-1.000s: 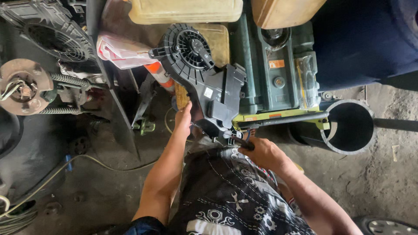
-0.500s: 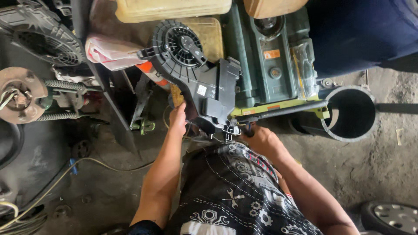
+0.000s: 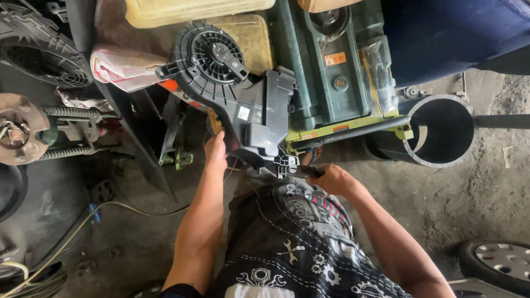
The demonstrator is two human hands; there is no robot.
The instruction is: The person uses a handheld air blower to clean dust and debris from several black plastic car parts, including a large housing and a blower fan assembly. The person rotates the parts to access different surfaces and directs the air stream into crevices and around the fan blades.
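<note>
A black plastic blower housing (image 3: 243, 105) with a round fan cage at its top rests tilted over my knee, leaning toward a green machine. My left hand (image 3: 215, 152) grips the housing's lower left edge. My right hand (image 3: 326, 177) is closed around a dark-handled tool (image 3: 303, 171) whose tip meets the housing's lower right corner, by a small white clip. My patterned black shorts (image 3: 298, 243) fill the bottom middle.
A green machine (image 3: 337, 66) with yellowed plastic tanks stands behind. A black open pipe (image 3: 439, 129) is at the right, a wheel (image 3: 497, 265) at the bottom right. At the left stand a brake hub with springs (image 3: 22, 129), a fan shroud (image 3: 44, 55) and loose cables (image 3: 72, 232).
The view has drifted slightly, so everything sits a little further left. Both hands keep their hold at the housing's lower end; my right hand with the tool has barely shifted.
</note>
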